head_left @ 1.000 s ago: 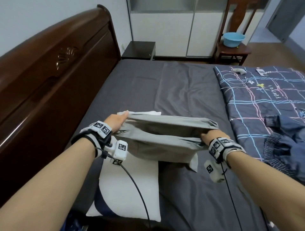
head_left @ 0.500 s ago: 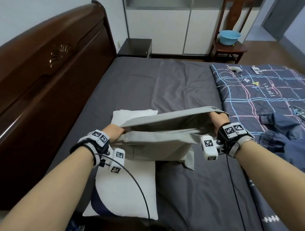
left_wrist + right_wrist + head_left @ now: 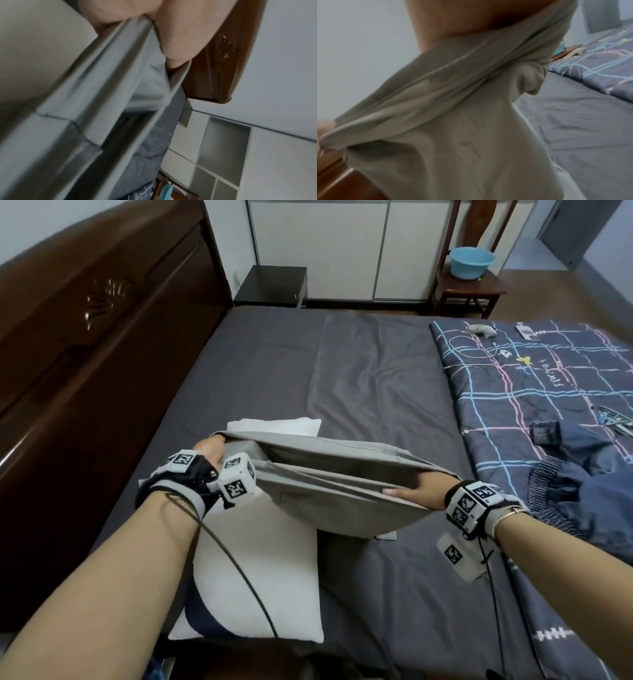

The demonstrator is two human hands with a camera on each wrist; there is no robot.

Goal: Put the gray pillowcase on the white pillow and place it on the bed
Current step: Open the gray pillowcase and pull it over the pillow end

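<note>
Head view, both hands (image 3: 419, 491) clamped on gray pillowcase (image 3: 342, 484), stretched left-right, mouth facing person

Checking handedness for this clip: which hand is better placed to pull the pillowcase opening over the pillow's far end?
Probably left: the left hand grips the pillowcase mouth right beside the pillow's far end; the right hand holds it off to the side.

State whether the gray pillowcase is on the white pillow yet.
Not yet. The gray pillowcase is held open above the white pillow, which lies bare on the bed.
</note>
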